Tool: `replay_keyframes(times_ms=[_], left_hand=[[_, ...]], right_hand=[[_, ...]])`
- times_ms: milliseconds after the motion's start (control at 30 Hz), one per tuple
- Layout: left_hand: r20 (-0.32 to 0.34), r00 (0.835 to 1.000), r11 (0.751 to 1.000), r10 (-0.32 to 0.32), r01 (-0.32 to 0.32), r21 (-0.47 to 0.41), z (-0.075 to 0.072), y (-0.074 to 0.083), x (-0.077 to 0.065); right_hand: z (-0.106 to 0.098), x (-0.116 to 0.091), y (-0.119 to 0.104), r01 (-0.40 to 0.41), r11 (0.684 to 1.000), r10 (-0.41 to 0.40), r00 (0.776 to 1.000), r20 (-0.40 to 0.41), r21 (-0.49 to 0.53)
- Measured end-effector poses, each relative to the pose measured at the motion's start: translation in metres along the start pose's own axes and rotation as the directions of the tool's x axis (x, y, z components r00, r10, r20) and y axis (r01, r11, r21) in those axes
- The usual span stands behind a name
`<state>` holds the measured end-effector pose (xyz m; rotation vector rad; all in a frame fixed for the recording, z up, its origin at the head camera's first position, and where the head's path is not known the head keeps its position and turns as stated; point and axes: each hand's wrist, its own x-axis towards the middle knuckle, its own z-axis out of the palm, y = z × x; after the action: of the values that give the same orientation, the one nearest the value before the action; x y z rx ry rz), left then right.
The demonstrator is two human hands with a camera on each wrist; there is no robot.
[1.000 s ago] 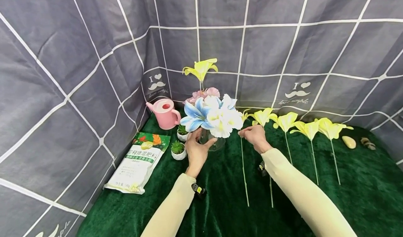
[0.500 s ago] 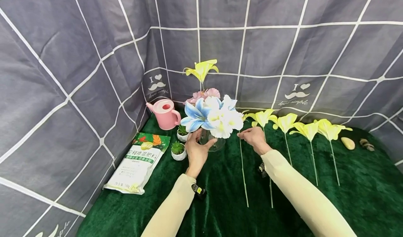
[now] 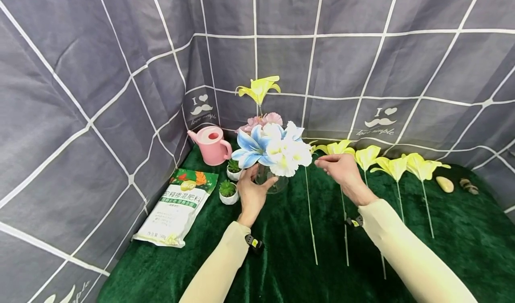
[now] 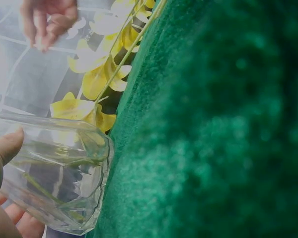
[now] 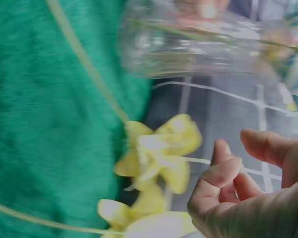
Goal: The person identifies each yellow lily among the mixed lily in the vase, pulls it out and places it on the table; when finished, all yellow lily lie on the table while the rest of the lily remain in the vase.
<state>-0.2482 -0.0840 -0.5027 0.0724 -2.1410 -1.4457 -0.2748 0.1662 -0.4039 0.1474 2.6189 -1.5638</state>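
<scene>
My left hand point(image 3: 251, 198) grips a clear glass vase point(image 3: 278, 186), thumb on the near side and fingers round the far side. Out of the vase rise a blue lily point(image 3: 251, 147), white flowers point(image 3: 289, 156), pink flowers point(image 3: 263, 120) and one taller yellow lily point(image 3: 259, 88). My right hand point(image 3: 342, 171) is to the right of the vase, above the yellow lilies. In the right wrist view its thumb stands apart from loosely bent fingers point(image 5: 221, 176), with nothing between them. The leftmost lily's stem point(image 3: 310, 216) lies on the cloth left of this hand; the vase's flowers partly hide its bloom.
Several more yellow lilies point(image 3: 392, 166) lie in a row to the right, beside two stones point(image 3: 444, 184). Left of the vase are two small potted succulents point(image 3: 228, 192), a pink watering can point(image 3: 212, 145) and a fertilizer bag point(image 3: 177, 209). Grey checked curtains point(image 3: 346, 61) enclose the green cloth point(image 3: 277, 258).
My right hand has moved right, away from the leftmost lily's stem, where its fingertips were. That stem's upper part has shifted slightly left. The left hand stays on the vase.
</scene>
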Motion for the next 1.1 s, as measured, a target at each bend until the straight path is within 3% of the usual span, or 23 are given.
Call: replay_keyframes(times_ms=[367,567,833,1100], left_hand=[[-0.006,1.000,1.000,-0.026,0.026,0.002,-0.005,-0.004,0.004],[-0.013,1.000,1.000,-0.016,0.016,0.010,-0.005,-0.005,0.008],[-0.004,1.000,0.999,-0.029,0.029,0.018,-0.005,-0.004,0.007],[0.007,1.000,1.000,0.007,-0.007,0.010,0.001,-0.003,0.005]], right_hand=[[-0.027,-0.024,-0.067,0.103,0.993,-0.101,0.993,-0.055,0.052],[-0.030,-0.025,-0.110,0.145,0.989,-0.145,0.988,-0.056,-0.017],[-0.014,-0.008,-0.156,0.182,0.983,-0.181,0.983,0.016,-0.033],[0.014,0.027,-0.178,0.194,0.981,-0.192,0.978,0.078,-0.020]])
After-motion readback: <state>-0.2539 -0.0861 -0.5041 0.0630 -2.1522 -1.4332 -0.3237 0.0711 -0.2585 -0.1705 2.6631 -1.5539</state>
